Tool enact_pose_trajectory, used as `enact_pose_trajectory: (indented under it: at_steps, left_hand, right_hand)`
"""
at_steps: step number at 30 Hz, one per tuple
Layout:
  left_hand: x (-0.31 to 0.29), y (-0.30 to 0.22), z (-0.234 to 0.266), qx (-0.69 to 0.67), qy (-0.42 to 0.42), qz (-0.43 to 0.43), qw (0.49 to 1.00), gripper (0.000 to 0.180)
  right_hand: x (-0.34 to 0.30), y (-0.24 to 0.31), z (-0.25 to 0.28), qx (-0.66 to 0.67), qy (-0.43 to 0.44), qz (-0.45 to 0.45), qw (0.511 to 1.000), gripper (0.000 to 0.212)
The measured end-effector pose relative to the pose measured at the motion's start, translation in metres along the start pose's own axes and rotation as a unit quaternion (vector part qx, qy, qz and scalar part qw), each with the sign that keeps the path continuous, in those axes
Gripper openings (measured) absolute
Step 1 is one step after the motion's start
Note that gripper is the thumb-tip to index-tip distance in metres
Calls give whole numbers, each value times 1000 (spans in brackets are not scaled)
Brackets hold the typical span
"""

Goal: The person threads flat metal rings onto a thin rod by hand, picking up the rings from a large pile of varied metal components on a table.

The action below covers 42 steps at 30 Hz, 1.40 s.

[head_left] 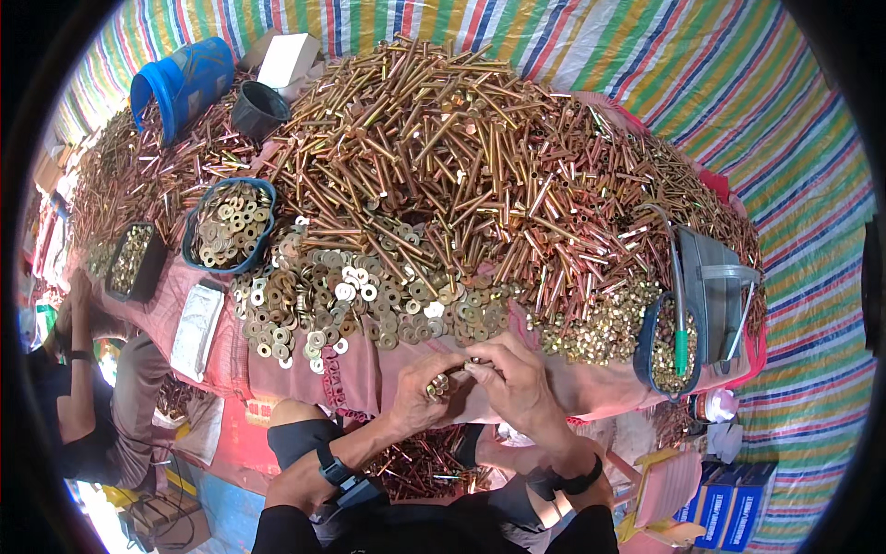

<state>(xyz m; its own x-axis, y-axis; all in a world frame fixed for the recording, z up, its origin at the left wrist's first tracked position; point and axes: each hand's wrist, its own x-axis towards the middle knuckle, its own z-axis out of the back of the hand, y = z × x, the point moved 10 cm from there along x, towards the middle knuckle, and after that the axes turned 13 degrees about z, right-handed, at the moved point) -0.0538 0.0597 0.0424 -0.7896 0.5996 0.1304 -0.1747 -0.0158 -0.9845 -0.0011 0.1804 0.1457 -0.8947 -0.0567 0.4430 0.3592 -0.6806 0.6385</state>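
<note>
My left hand (417, 395) is closed around several bolts (437, 388), whose brassy ends point toward me. Close beside it, the thumb and fingers of my right hand (513, 380) are pinched together on something small and partly hidden. Both hands are at the near edge of the cloth-covered table (355, 379). Just beyond them lies a spread of flat metal washers (406, 319). A heap of long, copper-coloured bolts (443, 166) rises behind the washers. Small brassy nuts (595, 328) lie in a pile to the right of my right hand.
A blue basket of washers (263, 261) and a dark tray of nuts (138, 286) stand at left. On the right is a blue container (646, 355) of nuts with a green-handled tool. A blue bucket (189, 88) lies tipped at back left. Another person's arm (78, 379) shows far left.
</note>
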Motion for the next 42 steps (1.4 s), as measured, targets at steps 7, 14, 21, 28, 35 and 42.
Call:
enact_pose_trajectory:
  at_steps: [7, 14, 21, 28, 35, 42]
  left_hand:
    - [7, 3, 0, -3, 13, 3, 1000, 44]
    - [8, -1, 0, -2, 36, 5, 999, 46]
    - [7, 0, 0, 1, 26, -5, 1000, 44]
    - [8, -4, 0, -5, 38, -12, 999, 45]
    - [8, 0, 0, -9, 36, 8, 999, 46]
    - [8, -8, 2, -24, 45, -19, 999, 45]
  right_hand:
    - [1, -13, -5, 64, 33, -21, 997, 27]
    - [3, -11, -8, 46, 44, 9, 998, 28]
    - [-3, -30, -8, 86, -13, -19, 996, 24]
    - [-14, -41, -14, 157, -2, -149, 976, 27]
    - [0, -19, -4, 61, -12, 26, 998, 31]
    - [-12, -40, -8, 142, -39, -95, 984, 22]
